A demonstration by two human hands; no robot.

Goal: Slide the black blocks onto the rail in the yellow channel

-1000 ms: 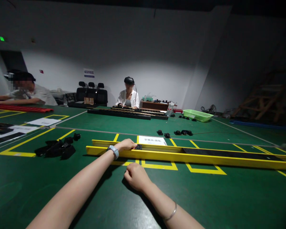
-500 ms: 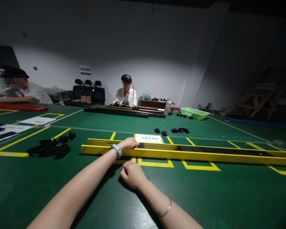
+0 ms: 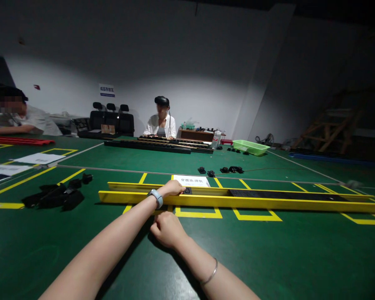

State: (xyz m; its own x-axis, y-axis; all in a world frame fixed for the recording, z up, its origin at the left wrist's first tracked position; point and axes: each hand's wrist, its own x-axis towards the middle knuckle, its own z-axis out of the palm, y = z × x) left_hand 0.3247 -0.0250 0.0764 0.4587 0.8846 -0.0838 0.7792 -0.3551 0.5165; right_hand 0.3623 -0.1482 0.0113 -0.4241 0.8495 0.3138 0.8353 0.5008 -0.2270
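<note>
My left hand [image 3: 172,188], with a pale watch on the wrist, reaches over the near wall of a long yellow rail [image 3: 206,201]. Its fingers are pressed together on a small black square module [image 3: 188,191] sitting in the rail's channel. Farther right in the same channel lies a long black strip of modules [image 3: 268,195], with a gap between it and the small one. My right hand [image 3: 168,229], a bracelet on its wrist, rests as a closed fist on the green table just in front of the rail. Nothing shows in it.
Black parts [image 3: 58,193] lie in a heap to the left. A white label sheet [image 3: 190,181] is behind the rail. Farther back are small black pieces [image 3: 225,170], a green basket [image 3: 251,147] and dark rails [image 3: 150,146]. One person [image 3: 161,123] sits opposite, another [image 3: 18,114] at left.
My left hand and the small black module have slid a little to the right along the rail, narrowing the gap to the strip. The view has turned slightly right. My right fist stays closed.
</note>
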